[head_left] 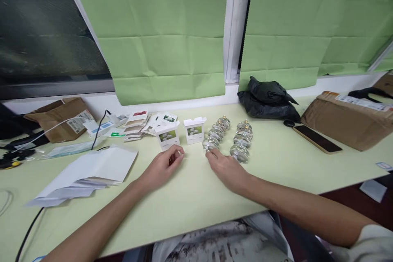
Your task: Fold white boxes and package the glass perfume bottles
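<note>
My left hand [162, 167] rests on the table with its fingers curled and the thumb close to them. Whether anything small lies between them is hidden. Just beyond it stand two small white boxes with green plant pictures, a left one [167, 136] and a right one [194, 130], their top flaps raised. Two rows of small clear glass jars with gold knobs stand to the right, a left row [217, 131] and a right row [242, 139]. My right hand [226, 170] has its fingers closed at the nearest jar [211, 143] of the left row, partly covering its base.
Flattened cards and boxes [136, 125] lie in a stack behind my left hand. White papers [89, 176] are at left, near an open cardboard box [61, 120]. A black plastic bag [268, 100], a phone [317, 139] and a large carton [346, 118] are at right.
</note>
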Available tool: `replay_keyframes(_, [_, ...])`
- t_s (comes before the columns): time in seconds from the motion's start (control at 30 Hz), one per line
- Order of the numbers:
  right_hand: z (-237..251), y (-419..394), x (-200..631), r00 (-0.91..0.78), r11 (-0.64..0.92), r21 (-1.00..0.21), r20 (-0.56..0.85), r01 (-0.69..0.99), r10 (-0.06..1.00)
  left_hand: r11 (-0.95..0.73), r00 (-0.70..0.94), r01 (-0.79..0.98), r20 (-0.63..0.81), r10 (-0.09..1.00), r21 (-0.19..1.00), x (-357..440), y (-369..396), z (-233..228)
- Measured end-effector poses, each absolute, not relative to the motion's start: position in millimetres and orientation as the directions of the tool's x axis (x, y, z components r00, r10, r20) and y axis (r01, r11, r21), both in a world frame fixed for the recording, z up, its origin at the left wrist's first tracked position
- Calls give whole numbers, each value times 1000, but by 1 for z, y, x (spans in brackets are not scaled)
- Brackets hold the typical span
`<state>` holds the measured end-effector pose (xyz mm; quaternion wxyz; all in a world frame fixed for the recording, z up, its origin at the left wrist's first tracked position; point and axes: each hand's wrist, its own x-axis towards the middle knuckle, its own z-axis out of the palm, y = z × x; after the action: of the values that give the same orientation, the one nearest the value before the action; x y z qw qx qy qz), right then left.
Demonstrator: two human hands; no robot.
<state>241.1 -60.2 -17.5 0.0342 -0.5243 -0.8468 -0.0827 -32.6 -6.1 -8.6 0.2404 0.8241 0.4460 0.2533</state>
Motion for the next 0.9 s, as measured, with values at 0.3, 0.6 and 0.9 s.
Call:
replay_keyframes(0.3, [-17, -62, 243, -445, 437, 82, 184, 896, 876, -488, 483, 620, 191, 855, 615, -33, -5, -9])
replay_keyframes(0.6, [-23, -56, 243, -415, 421, 19, 215, 907, 884, -478, 471, 621, 191, 861, 622, -31, -6, -8])
replay_keyframes(0.9, [-18, -62, 246, -426, 437, -16, 196, 899, 883, -480, 475, 626, 187, 860, 614, -30, -6, -9])
